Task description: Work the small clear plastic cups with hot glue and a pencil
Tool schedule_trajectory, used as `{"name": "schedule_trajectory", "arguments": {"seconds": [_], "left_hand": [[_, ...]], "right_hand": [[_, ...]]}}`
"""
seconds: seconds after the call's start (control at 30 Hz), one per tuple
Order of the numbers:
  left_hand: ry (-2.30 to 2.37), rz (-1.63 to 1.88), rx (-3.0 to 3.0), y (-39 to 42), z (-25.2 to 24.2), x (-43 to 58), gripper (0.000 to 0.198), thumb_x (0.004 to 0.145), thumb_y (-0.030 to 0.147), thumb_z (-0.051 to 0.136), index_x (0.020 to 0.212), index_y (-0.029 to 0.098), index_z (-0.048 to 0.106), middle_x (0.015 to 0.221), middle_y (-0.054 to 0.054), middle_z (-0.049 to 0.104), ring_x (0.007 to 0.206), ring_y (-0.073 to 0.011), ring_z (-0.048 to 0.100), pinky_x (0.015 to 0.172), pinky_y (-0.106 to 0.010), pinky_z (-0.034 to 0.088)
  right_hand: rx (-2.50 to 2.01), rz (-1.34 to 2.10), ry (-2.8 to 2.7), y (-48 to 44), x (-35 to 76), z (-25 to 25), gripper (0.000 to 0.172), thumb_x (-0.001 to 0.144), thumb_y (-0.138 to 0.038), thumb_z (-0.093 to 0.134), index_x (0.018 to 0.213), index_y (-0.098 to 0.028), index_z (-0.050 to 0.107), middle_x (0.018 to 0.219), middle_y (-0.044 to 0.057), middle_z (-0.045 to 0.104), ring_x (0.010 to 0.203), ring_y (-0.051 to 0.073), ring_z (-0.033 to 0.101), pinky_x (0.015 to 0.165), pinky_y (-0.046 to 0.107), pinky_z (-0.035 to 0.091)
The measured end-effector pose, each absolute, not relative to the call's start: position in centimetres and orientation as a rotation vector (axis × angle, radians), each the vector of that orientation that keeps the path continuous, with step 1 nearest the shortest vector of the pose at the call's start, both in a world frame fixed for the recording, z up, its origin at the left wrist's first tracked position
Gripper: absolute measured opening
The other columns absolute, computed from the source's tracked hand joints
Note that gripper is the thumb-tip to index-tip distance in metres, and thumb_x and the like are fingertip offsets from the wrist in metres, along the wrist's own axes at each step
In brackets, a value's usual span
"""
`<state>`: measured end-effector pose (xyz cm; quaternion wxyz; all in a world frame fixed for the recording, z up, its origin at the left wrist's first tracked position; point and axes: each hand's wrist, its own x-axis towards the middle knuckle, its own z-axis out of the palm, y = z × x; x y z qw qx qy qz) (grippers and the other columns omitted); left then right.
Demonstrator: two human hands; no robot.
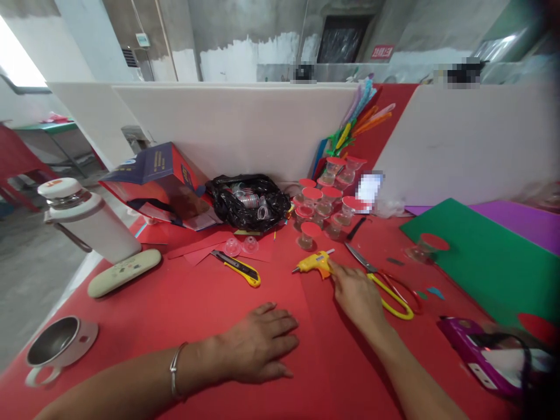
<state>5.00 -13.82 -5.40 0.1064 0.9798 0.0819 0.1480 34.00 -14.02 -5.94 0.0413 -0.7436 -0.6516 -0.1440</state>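
Note:
My left hand (265,344) lies flat on the red tabletop (184,326), palm down with the fingers a little apart and nothing in it. With bent fingers, my right hand (356,291) grips the rear of a yellow glue gun (314,262) whose nozzle points left. A short glue stick pokes out behind the gun. Just right of that hand lie scissors (387,289) with yellow and red handles. A yellow utility knife (238,268) rests beyond my left hand. Two small clear plastic cups (241,246) are behind the knife.
Several clear cups with red tops (311,195) cluster at the back, beside a black plastic bag (249,201) of clear cups. At left stand a white flask (91,219), a glasses case (125,273) and a mug (61,347). Green sheets (490,256) and a purple device (485,356) lie right.

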Motion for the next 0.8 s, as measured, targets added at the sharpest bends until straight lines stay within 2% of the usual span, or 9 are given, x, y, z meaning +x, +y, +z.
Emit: {"name": "schedule_trajectory", "arguments": {"seconds": [0.13,0.3,0.43,0.6,0.7,0.8], "left_hand": [[0.253,0.426,2.878,-13.4,-5.3,5.2,0.049,0.096,0.056,0.051,0.127,0.019,0.058,0.137,-0.013,0.061,0.128,-0.0289,0.054,0.115,-0.047,0.033],[0.249,0.447,2.859,-12.9,-5.6,5.4,0.048,0.095,0.055,0.052,0.127,0.018,0.058,0.136,-0.015,0.062,0.127,-0.0288,0.055,0.113,-0.048,0.035],[0.250,0.469,2.856,-12.6,-5.6,5.5,0.048,0.095,0.053,0.053,0.127,0.018,0.058,0.135,-0.016,0.062,0.126,-0.0296,0.055,0.112,-0.050,0.037],[0.272,0.485,2.862,-12.7,-5.4,5.7,0.045,0.094,0.051,0.055,0.124,0.018,0.060,0.134,-0.014,0.063,0.122,-0.0286,0.058,0.111,-0.049,0.038],[0.272,0.513,2.855,-12.8,-5.3,5.7,0.043,0.095,0.050,0.054,0.121,0.017,0.061,0.131,-0.015,0.063,0.120,-0.0291,0.059,0.109,-0.049,0.039],[0.247,0.518,2.834,-12.7,-5.4,5.8,0.042,0.094,0.050,0.055,0.118,0.016,0.063,0.121,-0.015,0.067,0.115,-0.0287,0.060,0.105,-0.045,0.043]], "right_hand": [[-2.339,-0.440,-1.951,-13.1,35.2,-6.1,0.038,0.094,-0.010,0.053,0.130,-0.016,0.063,0.097,0.010,0.077,0.088,0.025,0.068,0.073,0.032,0.046],[-2.366,-0.425,-1.899,-12.6,35.6,-5.9,0.038,0.094,-0.011,0.052,0.130,-0.014,0.064,0.103,0.013,0.076,0.093,0.028,0.069,0.074,0.035,0.050],[-2.170,-0.473,-1.937,-13.3,34.5,-5.0,0.035,0.096,-0.017,0.048,0.125,-0.016,0.067,0.117,0.014,0.073,0.097,0.030,0.068,0.083,0.042,0.051],[-1.737,-0.090,-2.053,-13.6,30.0,-3.1,0.035,0.100,-0.027,0.047,0.125,-0.016,0.068,0.127,0.012,0.070,0.116,0.027,0.063,0.101,0.042,0.048],[-1.627,0.150,-2.120,-12.6,26.0,-1.7,0.034,0.099,-0.027,0.051,0.127,-0.018,0.067,0.126,0.010,0.070,0.116,0.024,0.064,0.103,0.038,0.047],[-1.591,0.252,-2.201,-11.1,22.4,-0.6,0.036,0.098,-0.032,0.057,0.130,-0.019,0.065,0.129,0.010,0.069,0.117,0.025,0.062,0.101,0.037,0.047]]}}
